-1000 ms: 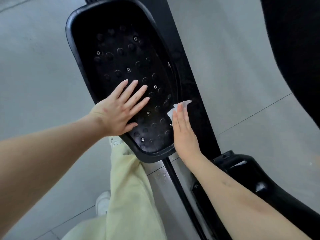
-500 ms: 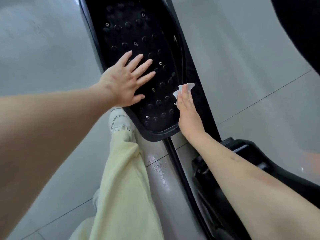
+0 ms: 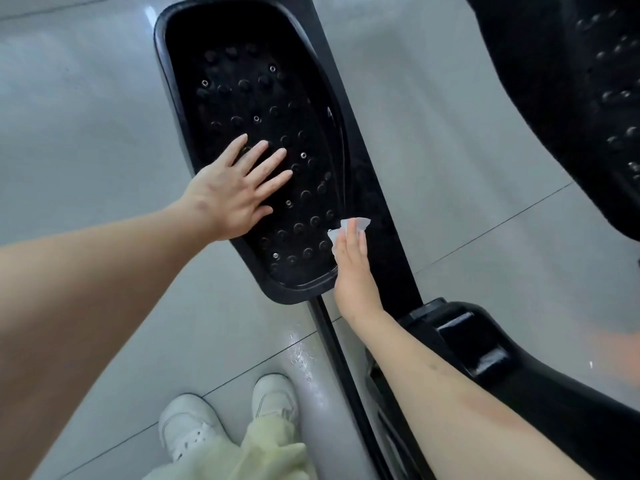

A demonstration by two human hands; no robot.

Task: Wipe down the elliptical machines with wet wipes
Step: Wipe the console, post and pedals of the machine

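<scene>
The floor [image 3: 86, 116] is laid in large grey glossy tiles with thin dark grout lines [image 3: 485, 233] running diagonally. A small patch of wet speckles [image 3: 301, 355] glistens on one tile, lying on a grout line. Two white shoes stand on the floor at the bottom of the view, one [image 3: 187, 427] with perforated toe holes, the other [image 3: 275, 393] just beside it. Pale yellow-green trouser fabric [image 3: 249, 455] covers the heels of both.

A black elliptical pedal [image 3: 263, 98], studded and rimmed, lies flat and lengthwise. A small crumpled white wet wipe [image 3: 363, 224] sits on its right edge near the rear, pressed under the right hand [image 3: 351, 271].
</scene>
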